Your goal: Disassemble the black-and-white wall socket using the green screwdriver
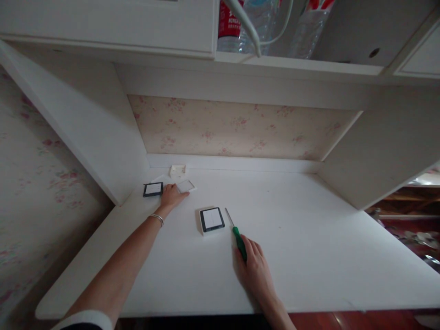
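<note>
My right hand (253, 261) is closed around the green handle of a screwdriver (239, 242). Its metal shaft points away from me, toward the back of the desk. Farther left, my left hand (173, 197) grips a thin white square frame (186, 186) by its left and near edges. Just left of those fingers lies a dark-rimmed switch panel (153, 189) with a white face. Between my two hands, a similar dark-rimmed panel sits on a white square box (212, 219). Behind the frame, a small white plastic piece (178, 171) rests near the back edge.
The white desktop (295, 238) has tall side panels (85, 119) at left and right. Above it, an open shelf holds several plastic bottles (261, 27), and a white cable (245, 20) hangs down in front. Floral wallpaper (233, 128) covers the back wall.
</note>
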Available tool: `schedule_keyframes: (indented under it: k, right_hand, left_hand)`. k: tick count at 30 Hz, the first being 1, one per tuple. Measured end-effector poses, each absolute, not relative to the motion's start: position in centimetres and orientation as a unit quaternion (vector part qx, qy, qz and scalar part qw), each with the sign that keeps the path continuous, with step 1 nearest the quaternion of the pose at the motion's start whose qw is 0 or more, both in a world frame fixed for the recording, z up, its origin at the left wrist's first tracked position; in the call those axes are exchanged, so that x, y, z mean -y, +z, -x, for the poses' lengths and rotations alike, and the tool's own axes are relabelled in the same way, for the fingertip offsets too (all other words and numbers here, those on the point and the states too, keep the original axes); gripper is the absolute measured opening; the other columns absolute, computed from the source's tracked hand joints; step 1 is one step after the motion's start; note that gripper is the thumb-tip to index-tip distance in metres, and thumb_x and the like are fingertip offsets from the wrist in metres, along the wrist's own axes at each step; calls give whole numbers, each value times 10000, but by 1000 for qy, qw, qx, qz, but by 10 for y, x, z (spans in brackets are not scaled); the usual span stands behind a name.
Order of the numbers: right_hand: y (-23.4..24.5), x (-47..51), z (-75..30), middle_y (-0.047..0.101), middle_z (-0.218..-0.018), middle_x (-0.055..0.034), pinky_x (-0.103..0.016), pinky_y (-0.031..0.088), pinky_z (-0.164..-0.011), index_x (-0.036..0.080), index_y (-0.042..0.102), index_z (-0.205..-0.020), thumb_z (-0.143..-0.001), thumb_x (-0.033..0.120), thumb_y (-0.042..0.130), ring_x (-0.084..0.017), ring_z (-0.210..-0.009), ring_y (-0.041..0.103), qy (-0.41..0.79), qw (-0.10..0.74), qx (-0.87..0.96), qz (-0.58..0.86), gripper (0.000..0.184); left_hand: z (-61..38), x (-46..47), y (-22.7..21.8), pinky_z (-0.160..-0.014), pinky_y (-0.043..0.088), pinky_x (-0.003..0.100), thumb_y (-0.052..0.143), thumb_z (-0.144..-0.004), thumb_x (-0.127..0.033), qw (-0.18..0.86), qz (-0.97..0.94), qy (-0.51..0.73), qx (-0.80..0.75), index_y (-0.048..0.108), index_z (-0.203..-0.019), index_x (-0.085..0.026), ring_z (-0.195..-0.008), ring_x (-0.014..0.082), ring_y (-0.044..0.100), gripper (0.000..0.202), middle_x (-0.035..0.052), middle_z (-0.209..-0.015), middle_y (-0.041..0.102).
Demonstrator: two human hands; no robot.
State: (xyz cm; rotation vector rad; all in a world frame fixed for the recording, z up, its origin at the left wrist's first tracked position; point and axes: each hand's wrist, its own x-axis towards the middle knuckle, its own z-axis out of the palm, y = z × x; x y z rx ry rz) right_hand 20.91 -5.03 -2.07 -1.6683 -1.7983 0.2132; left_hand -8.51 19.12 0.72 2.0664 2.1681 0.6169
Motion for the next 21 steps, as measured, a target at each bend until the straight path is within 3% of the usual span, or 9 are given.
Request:
schedule_keyframes:
  k: [4, 8, 12, 16, 21]
  right_hand:
    - [-26, 50, -214, 601, -1147, -116, -437, 449, -939, 186, 502, -1234, -907, 332, 405, -238, -1078, 545, 106, 363, 659, 650, 371]
    - [-24, 48, -217, 596, -1157, -117, -410, 462, -910, 187, 535, -1179, -910, 383, 382, -231, -1041, 573, 140, 402, 610, 668, 367]
    - [-19, 48, -221, 634, -1076, -102, -408, 476, -866, 195, 563, -1108, -858, 475, 457, -246, -981, 600, 199, 460, 503, 705, 390]
    - [-16, 45, -230, 667, -918, -48, -367, 514, -783, 197, 559, -1061, -775, 501, 584, -213, -851, 644, 317, 600, 304, 668, 419]
    - [3, 32, -245, 628, -780, 20, -404, 521, -819, 227, 526, -804, -783, 476, 577, -161, -779, 638, 412, 756, 93, 500, 255]
  left_hand:
    - [76, -185, 9, -927, 362, 428, 596, -719, -495, 50, -685, 228, -690, 573, -1074, -68, -1066, 354, 507, 555, 199, -1071, 584]
    - [53, -152, 13, -962, 378, 342, 495, -837, -466, 66, -715, 267, -643, 525, -1190, -140, -1118, 255, 508, 482, 126, -1174, 553]
    - [19, -102, 12, -1015, 353, 330, 550, -799, -537, 149, -783, 326, -509, 520, -1215, -185, -1178, 238, 468, 546, 91, -1237, 520]
    - [-6, -72, 4, -1034, 321, 411, 644, -694, -588, 182, -799, 305, -486, 482, -1270, -204, -1225, 293, 413, 710, 106, -1292, 497]
    - [-13, -69, 1, -1032, 328, 408, 699, -677, -511, 220, -807, 311, -452, 513, -1230, -234, -1193, 269, 440, 646, 78, -1249, 533]
